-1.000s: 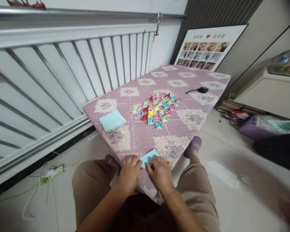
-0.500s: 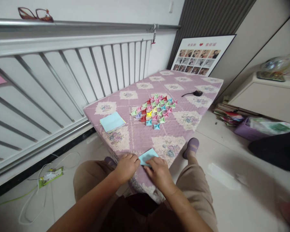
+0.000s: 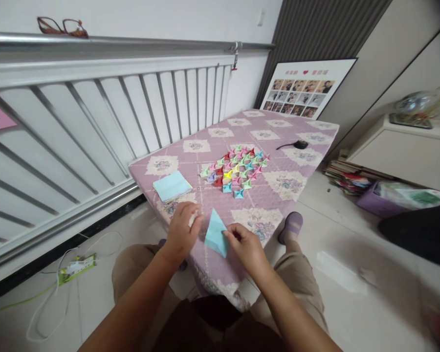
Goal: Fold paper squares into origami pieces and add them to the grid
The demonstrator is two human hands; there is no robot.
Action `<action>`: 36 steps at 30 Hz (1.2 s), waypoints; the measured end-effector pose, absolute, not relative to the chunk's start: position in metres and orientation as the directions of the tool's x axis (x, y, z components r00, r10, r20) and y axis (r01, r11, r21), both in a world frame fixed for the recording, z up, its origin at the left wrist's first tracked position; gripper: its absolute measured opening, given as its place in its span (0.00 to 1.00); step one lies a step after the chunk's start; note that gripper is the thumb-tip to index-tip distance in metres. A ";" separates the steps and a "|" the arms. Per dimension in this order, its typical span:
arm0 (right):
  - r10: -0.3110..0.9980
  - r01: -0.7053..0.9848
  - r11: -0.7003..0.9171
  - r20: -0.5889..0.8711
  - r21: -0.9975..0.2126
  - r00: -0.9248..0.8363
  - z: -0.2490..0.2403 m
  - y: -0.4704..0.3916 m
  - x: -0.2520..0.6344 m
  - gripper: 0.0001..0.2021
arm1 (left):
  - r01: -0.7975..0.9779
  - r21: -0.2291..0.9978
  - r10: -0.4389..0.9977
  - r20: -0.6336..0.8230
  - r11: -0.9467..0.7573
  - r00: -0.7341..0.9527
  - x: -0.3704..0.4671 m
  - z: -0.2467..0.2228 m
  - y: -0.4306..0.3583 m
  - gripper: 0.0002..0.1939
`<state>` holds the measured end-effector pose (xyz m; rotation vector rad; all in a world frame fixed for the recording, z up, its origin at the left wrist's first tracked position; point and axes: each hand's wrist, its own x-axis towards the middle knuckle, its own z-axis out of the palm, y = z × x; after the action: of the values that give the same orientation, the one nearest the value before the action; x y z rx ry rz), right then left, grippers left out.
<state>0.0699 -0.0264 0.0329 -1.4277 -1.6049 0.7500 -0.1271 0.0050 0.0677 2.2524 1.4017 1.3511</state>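
Note:
My right hand (image 3: 244,244) pinches the right edge of a light blue paper sheet (image 3: 216,233), which is held up at an angle over the near end of the table. To the left of the sheet, my left hand (image 3: 183,230) is raised with its fingers apart and holds nothing. A stack of square papers (image 3: 172,186), light blue on top, lies beyond my left hand. Further back, several small folded paper pieces (image 3: 235,168) in pink, green, red, yellow and blue stand in slanting rows.
A patterned cloth covers the table (image 3: 216,190). A black object with a thin tail (image 3: 300,144) lies toward its back right. Along the left runs a white radiator (image 3: 132,102); a photo board (image 3: 304,88) leans behind the table.
My left hand has let go of the blue sheet and moved up and left, its fingers opening. The sheet has been lifted and turned in my right hand.

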 end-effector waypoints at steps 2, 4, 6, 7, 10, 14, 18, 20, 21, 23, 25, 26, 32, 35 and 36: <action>0.996 0.241 -0.003 0.019 -0.970 0.087 0.029 -0.019 0.070 0.11 | 0.587 0.612 0.769 0.639 -0.530 0.029 -0.130 0.072 0.007 0.10; 0.985 0.071 -0.123 -0.113 -0.990 0.128 0.020 -0.015 0.071 0.13 | 0.567 0.643 0.786 0.618 -0.515 0.015 -0.131 0.066 0.003 0.09; 0.978 0.044 -0.154 -0.146 -0.987 0.150 0.010 -0.013 0.072 0.14 | 0.574 0.649 0.817 0.574 -0.500 0.063 -0.128 0.052 -0.007 0.09; 0.979 0.073 -0.146 -0.134 -0.987 0.156 0.006 -0.014 0.073 0.14 | 0.579 0.643 0.831 0.544 -0.501 0.114 -0.126 0.044 -0.014 0.08; 0.986 0.224 -0.104 -0.071 -0.969 0.151 -0.003 -0.017 0.076 0.09 | 0.611 0.571 0.826 0.485 -0.548 0.287 -0.118 0.019 -0.038 0.13; 0.993 0.376 -0.078 -0.038 -0.923 0.113 -0.008 -0.019 0.083 0.06 | 0.704 0.440 0.827 0.367 -0.558 0.426 -0.105 -0.003 -0.060 0.23; 0.997 0.486 -0.060 -0.033 -0.872 0.062 -0.009 -0.018 0.088 0.03 | 0.779 0.368 0.860 0.269 -0.508 0.434 -0.095 -0.009 -0.057 0.21; 0.999 0.598 -0.034 -0.035 -0.801 0.009 -0.007 -0.019 0.090 0.04 | 0.794 0.349 0.867 0.219 -0.498 0.448 -0.092 -0.009 -0.053 0.18; 0.999 0.667 -0.013 -0.037 -0.745 -0.021 -0.005 -0.020 0.091 0.05 | 0.797 0.341 0.867 0.195 -0.498 0.458 -0.091 -0.008 -0.051 0.16; 0.996 0.797 0.057 -0.015 -0.601 -0.083 -0.002 -0.022 0.093 0.05 | 0.797 0.332 0.863 0.163 -0.504 0.478 -0.090 -0.008 -0.049 0.12; 0.988 0.873 0.152 0.050 -0.464 -0.145 -0.003 -0.024 0.095 0.04 | 0.793 0.333 0.859 0.153 -0.510 0.488 -0.089 -0.009 -0.049 0.11; 0.979 0.885 0.206 0.093 -0.419 -0.183 -0.004 -0.025 0.097 0.04 | 0.792 0.336 0.859 0.153 -0.510 0.488 -0.089 -0.010 -0.049 0.10; 0.876 0.739 0.480 0.296 -0.472 -0.380 -0.015 -0.034 0.108 0.08 | 0.776 0.416 0.877 0.149 -0.474 0.456 -0.090 -0.015 -0.049 0.12; 0.854 0.659 0.520 0.309 -0.544 -0.418 -0.015 -0.040 0.113 0.11 | 0.760 0.476 0.892 0.144 -0.442 0.429 -0.092 -0.017 -0.043 0.12; 0.858 0.663 0.514 0.302 -0.545 -0.416 -0.016 -0.041 0.113 0.12 | 0.766 0.483 0.901 0.139 -0.424 0.411 -0.092 -0.017 -0.040 0.11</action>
<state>0.1132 -0.0414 -0.0158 -1.2370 -2.2064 0.4651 -0.0923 -0.0401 -0.0170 2.3275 1.4375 0.5455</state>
